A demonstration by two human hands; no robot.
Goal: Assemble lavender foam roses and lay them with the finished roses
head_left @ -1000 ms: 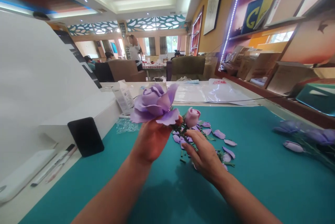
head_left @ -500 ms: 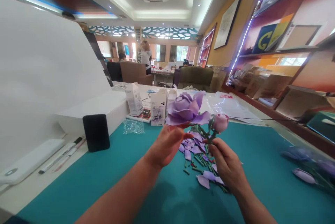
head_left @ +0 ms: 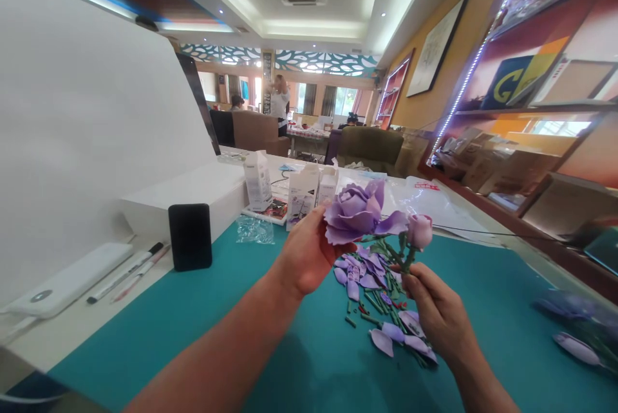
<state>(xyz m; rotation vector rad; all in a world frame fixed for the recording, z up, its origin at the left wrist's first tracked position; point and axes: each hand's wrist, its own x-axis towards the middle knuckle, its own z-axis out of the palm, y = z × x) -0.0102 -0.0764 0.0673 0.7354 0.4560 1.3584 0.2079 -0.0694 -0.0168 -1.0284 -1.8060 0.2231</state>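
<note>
My left hand (head_left: 309,255) cups the large purple bloom (head_left: 355,210) of an artificial rose, its thumb at the left petals and its other fingers partly hidden behind and under them. Closed around the green stem (head_left: 403,258) is my right hand (head_left: 437,307), just below a small pink-purple bud (head_left: 420,231). Bloom and bud are held up off the table and seem to share that stem. Below them lies a pile of loose purple petals (head_left: 369,268) with short green stem pieces (head_left: 374,302). Nearer me are several pale petals (head_left: 393,334).
A teal mat (head_left: 232,336) covers the table. Behind the pile stand white boxes (head_left: 303,194) and a clear plastic wrapper (head_left: 255,230). A black upright device (head_left: 190,237) and pens (head_left: 126,273) are at left. More purple flowers (head_left: 577,347) lie at right. People are in the background.
My left hand has shifted from beneath the bloom to its left side, now cupping its petals. The bloom has tilted. My right hand keeps its grip on the stem. The view has swung slightly left.
</note>
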